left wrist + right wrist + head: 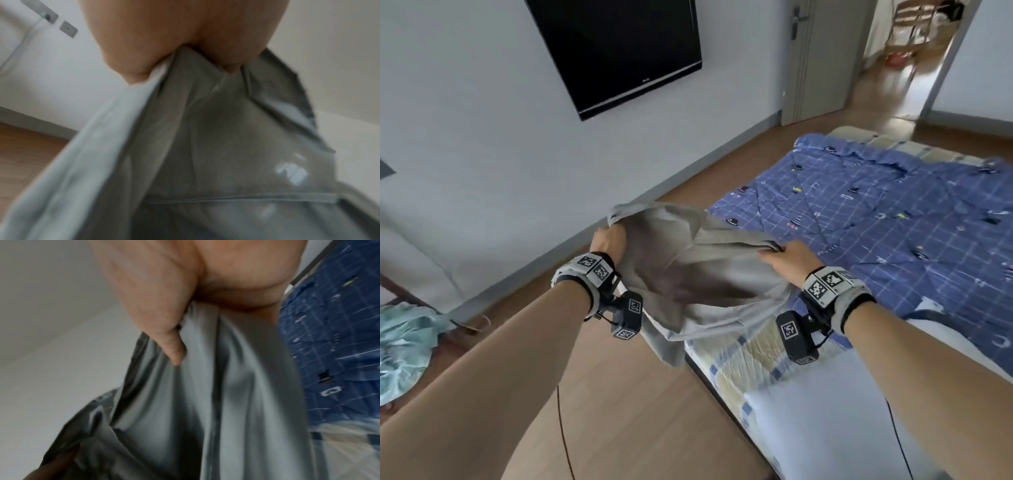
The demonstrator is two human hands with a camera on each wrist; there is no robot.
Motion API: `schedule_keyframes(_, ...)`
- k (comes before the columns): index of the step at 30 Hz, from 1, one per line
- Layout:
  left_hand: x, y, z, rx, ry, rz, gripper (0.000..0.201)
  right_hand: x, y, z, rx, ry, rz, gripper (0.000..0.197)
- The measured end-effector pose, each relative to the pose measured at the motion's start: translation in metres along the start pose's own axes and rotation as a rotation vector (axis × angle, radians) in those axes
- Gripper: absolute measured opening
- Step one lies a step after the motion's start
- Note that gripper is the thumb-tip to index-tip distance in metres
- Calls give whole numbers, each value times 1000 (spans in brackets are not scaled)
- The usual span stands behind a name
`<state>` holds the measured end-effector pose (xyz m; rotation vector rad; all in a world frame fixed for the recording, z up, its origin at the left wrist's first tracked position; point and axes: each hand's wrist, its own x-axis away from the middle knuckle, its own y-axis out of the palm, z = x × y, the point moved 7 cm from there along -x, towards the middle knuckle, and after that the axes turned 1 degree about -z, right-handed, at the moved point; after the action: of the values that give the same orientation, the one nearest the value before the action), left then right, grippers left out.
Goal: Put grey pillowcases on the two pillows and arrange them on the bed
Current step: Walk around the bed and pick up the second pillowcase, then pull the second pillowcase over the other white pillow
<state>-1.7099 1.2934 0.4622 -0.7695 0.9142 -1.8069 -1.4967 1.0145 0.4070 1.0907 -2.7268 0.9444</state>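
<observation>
A grey pillowcase [698,270] hangs in the air between my two hands, above the bed's near corner. My left hand [608,241] grips its left edge, and my right hand [787,258] grips bunched cloth at its right edge. In the left wrist view the thumb and fingers pinch a fold of the grey pillowcase [216,138]. From the right wrist, my fingers are curled round the gathered grey pillowcase [226,386]. A white pillow [825,411] without a case lies on the bed at the bottom right, below my right forearm.
The bed [736,363] carries a blue checked quilt [887,219]. A black television [619,51] hangs on the wall ahead. An open door [822,58] is at the far right. Teal cloth [400,346] lies at the left. Wooden floor [637,411] runs beside the bed.
</observation>
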Motion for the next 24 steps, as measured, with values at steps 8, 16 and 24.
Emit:
schedule_keyframes(8,34,196,40,-179,89,-392,34,-4,-27,186,68,356,2,28)
schedule_keyframes(16,89,363,17,-138,-86,-648,47,45,31,354,637,420,-405,72)
schedule_keyframes(24,72,404,-59,95,-288,-564,58,20,106,399,1273,54,-681,112)
